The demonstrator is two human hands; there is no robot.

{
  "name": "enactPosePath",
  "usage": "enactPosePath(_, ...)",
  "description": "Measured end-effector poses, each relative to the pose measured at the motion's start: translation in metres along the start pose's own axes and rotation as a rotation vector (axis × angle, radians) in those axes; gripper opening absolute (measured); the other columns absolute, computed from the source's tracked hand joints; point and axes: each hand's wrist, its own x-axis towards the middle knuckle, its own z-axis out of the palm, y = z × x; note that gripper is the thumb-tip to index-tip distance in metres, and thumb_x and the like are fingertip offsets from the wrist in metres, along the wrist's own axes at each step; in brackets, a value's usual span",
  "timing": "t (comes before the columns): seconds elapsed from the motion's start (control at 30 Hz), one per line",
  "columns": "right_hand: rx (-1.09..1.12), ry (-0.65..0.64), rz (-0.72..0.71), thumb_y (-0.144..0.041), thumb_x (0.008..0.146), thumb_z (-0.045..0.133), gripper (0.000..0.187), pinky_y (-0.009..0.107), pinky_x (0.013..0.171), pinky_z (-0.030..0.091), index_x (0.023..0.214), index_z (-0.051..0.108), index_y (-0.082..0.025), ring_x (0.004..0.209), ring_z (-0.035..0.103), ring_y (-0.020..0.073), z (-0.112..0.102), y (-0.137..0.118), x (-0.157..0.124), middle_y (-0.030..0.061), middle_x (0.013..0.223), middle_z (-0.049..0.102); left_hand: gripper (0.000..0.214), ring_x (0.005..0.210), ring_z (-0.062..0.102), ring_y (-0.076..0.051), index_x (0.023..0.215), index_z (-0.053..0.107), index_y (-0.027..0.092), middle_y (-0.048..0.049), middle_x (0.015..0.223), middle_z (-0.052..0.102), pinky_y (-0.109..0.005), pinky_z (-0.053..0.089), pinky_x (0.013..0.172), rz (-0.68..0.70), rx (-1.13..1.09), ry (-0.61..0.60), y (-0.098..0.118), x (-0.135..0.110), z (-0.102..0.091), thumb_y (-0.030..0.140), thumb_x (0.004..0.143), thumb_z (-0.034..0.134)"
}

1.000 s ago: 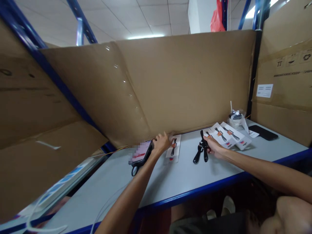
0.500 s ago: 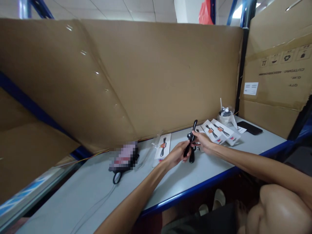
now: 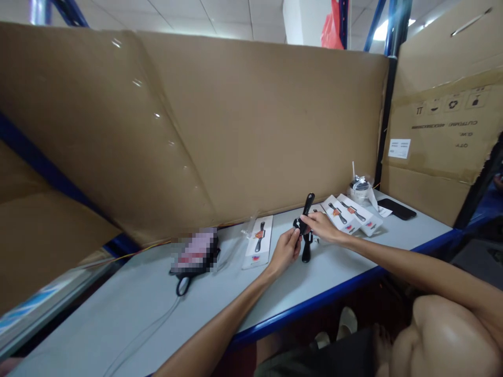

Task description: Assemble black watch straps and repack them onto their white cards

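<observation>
A black spokeshave [image 3: 309,203] is held just above the table between both hands, one handle pointing up and away. My left hand [image 3: 288,247] is closed, thumb and fingers pinching it near its middle and lower part. My right hand [image 3: 320,225] is closed around it from the right, close to the base of the upper handle. A second black spokeshave [image 3: 306,254] lies on the table just below, its upper part hidden behind my hands. To the left lies a white box [image 3: 259,242] with a spokeshave pictured on it.
Two more printed boxes [image 3: 341,214] lie right of my hands, with another partly hidden behind the fingers. Beyond them are a plastic-wrapped cup [image 3: 360,191] and a black phone [image 3: 396,208]. A dark pouch with a loop [image 3: 196,254] lies left. Cardboard [image 3: 255,125] walls the back.
My left hand has shifted from the lower handle toward the spokeshave's middle. The spokeshave has turned a little in my hands. The whole view has shifted slightly.
</observation>
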Motion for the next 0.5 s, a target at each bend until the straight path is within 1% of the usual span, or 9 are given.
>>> enactPosePath(0.13,-0.109,-0.006,-0.057,-0.026,0.102,0.059,0.041,0.02,0.062,0.041,0.062,0.063,-0.018,0.061,0.063,0.0131,0.004,0.001,-0.003,0.0005,0.061,0.066,0.056,0.031,0.026,-0.007,0.086,0.048,0.024,0.0113,0.045,0.037,-0.021,0.016,0.034,-0.015,-0.033,-0.039,0.001,-0.006,-0.001,0.079,0.085,0.056)
enactPosePath(0.23,-0.157,0.004,-0.077,-0.026,0.103,0.057,0.042,0.021,0.063,0.04,0.062,0.061,-0.019,0.062,0.063,0.0136,0.005,0.0,-0.003,0.0003,0.061,0.065,0.058,0.031,0.023,-0.007,0.086,0.049,0.023,0.0117,0.044,0.035,-0.021,0.015,0.033,-0.038,-0.041,-0.072,0.003,-0.006,-0.003,0.081,0.084,0.055)
enactPosePath(0.3,-0.198,-0.013,-0.073,-0.027,0.105,0.054,0.044,0.022,0.064,0.04,0.062,0.06,-0.019,0.063,0.063,0.0145,0.004,-0.001,-0.003,0.001,0.061,0.065,0.059,0.032,0.024,-0.007,0.084,0.048,0.024,0.0116,0.045,0.035,-0.021,0.016,0.034,-0.038,-0.008,-0.06,0.001,-0.003,-0.005,0.082,0.083,0.055)
enactPosePath(0.33,-0.239,-0.003,-0.079,-0.026,0.105,0.053,0.044,0.022,0.065,0.04,0.063,0.059,-0.02,0.064,0.064,0.0153,0.003,-0.002,-0.003,0.0016,0.062,0.065,0.059,0.033,0.026,-0.007,0.082,0.047,0.024,0.0113,0.046,0.035,-0.021,0.017,0.034,-0.027,0.025,-0.035,0.0,-0.002,-0.005,0.083,0.083,0.055)
enactPosePath(0.43,-0.405,0.112,-0.16,-0.025,0.103,0.057,0.034,0.025,0.067,0.038,0.07,0.061,-0.021,0.072,0.065,0.0184,-0.003,-0.004,-0.008,0.0039,0.07,0.069,0.06,0.035,0.031,-0.008,0.078,0.044,0.024,0.0098,0.048,0.036,-0.021,0.021,0.036,0.011,0.136,0.06,-0.007,0.003,-0.007,0.084,0.082,0.054)
enactPosePath(0.5,-0.538,0.244,-0.257,-0.025,0.099,0.065,0.021,0.027,0.068,0.036,0.078,0.063,-0.022,0.078,0.066,0.0208,-0.008,-0.006,-0.014,0.0056,0.08,0.071,0.061,0.037,0.035,-0.008,0.075,0.043,0.024,0.0084,0.049,0.038,-0.022,0.024,0.037,0.039,0.21,0.135,-0.013,0.006,-0.008,0.084,0.083,0.052)
